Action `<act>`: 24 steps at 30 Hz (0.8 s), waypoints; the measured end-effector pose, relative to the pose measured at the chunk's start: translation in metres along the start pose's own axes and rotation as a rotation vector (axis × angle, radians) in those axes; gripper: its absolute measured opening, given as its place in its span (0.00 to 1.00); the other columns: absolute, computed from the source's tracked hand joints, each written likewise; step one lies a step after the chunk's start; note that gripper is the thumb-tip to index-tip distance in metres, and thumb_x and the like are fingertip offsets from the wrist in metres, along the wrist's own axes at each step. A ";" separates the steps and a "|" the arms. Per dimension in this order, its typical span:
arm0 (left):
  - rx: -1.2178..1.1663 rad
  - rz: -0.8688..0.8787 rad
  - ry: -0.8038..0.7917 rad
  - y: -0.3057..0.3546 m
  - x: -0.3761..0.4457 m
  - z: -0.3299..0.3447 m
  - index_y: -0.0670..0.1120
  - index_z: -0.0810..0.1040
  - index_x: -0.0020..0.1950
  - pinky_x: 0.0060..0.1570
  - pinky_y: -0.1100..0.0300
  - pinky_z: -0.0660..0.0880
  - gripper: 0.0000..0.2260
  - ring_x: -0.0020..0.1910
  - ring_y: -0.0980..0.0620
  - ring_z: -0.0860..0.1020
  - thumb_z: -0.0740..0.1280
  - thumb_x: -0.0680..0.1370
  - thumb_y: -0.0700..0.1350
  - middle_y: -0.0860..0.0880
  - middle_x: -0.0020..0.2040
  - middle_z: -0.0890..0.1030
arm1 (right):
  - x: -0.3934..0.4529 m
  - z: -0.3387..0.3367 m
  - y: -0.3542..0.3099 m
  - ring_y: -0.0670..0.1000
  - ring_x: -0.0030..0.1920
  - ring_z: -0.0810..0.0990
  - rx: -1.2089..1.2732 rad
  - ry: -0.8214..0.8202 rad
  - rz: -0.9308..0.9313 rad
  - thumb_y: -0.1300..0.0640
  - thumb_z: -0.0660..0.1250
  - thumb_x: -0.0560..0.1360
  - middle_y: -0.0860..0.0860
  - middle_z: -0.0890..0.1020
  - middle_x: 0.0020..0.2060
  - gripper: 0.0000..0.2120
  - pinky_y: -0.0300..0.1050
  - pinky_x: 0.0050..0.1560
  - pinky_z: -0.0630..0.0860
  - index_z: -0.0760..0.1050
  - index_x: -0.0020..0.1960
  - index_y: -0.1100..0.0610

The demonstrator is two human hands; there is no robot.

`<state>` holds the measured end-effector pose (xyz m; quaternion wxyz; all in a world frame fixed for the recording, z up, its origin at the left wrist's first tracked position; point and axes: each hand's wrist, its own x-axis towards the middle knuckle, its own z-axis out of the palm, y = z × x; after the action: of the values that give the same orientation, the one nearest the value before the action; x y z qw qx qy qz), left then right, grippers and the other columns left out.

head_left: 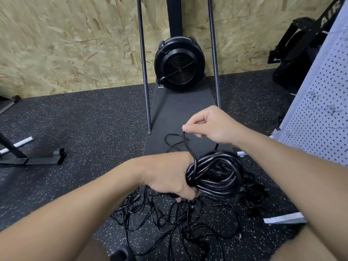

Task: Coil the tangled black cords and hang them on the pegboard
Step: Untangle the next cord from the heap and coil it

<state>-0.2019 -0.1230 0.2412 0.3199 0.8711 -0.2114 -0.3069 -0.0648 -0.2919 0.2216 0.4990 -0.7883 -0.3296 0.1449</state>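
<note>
Gripping glossy black coil (216,174), left hand (169,178), right hand (211,125) pinching loose strand (186,142)

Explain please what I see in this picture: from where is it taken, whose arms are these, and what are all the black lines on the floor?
The camera sits on a person's head and looks down, so the two arms are that person's own. The left hand grips a coil of black cord, already wound in loops. The right hand pinches the free strand that leads up from the coil. On the speckled floor below lies a heap of tangled thin cords. The white pegboard stands at the right. The round black fan belongs to a gym machine by the wall.
</note>
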 end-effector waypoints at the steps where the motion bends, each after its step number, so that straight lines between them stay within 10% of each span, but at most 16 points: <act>1: -0.006 0.007 0.026 0.005 -0.002 -0.002 0.38 0.75 0.39 0.37 0.56 0.78 0.07 0.33 0.50 0.83 0.70 0.74 0.31 0.42 0.35 0.81 | 0.000 -0.002 0.005 0.50 0.30 0.68 0.013 0.008 0.029 0.50 0.78 0.80 0.53 0.79 0.30 0.11 0.40 0.33 0.66 0.89 0.44 0.57; 8: -0.173 -0.060 0.533 -0.007 -0.026 -0.035 0.45 0.79 0.36 0.35 0.54 0.80 0.11 0.32 0.47 0.85 0.73 0.77 0.35 0.47 0.33 0.84 | -0.006 0.001 0.029 0.58 0.33 0.72 0.043 0.047 0.175 0.35 0.80 0.66 0.57 0.79 0.33 0.28 0.47 0.36 0.72 0.84 0.43 0.62; 11: -0.269 -0.142 0.685 -0.029 -0.030 -0.048 0.45 0.76 0.39 0.34 0.52 0.79 0.11 0.32 0.46 0.85 0.72 0.78 0.35 0.44 0.32 0.83 | -0.014 0.007 0.026 0.50 0.27 0.63 -0.008 -0.126 0.223 0.37 0.69 0.83 0.52 0.74 0.30 0.24 0.36 0.29 0.65 0.86 0.45 0.57; 17: -0.605 -0.252 0.887 -0.071 -0.018 -0.055 0.42 0.77 0.46 0.38 0.48 0.75 0.07 0.34 0.44 0.81 0.71 0.75 0.31 0.42 0.35 0.81 | -0.020 0.016 0.019 0.52 0.31 0.66 -0.180 -0.204 0.161 0.43 0.64 0.87 0.49 0.75 0.31 0.20 0.47 0.38 0.68 0.85 0.44 0.52; 24: 0.261 -0.465 0.833 -0.091 0.005 -0.035 0.51 0.77 0.50 0.45 0.50 0.80 0.09 0.45 0.42 0.83 0.73 0.72 0.45 0.49 0.47 0.86 | -0.037 0.042 -0.022 0.51 0.34 0.73 -0.661 -0.294 -0.222 0.47 0.66 0.87 0.50 0.75 0.31 0.21 0.50 0.38 0.69 0.72 0.37 0.54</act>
<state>-0.1592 -0.0467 0.1981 0.1884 0.9766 0.0979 0.0332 -0.1235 -0.2810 0.2183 0.1776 -0.8371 -0.5101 0.0873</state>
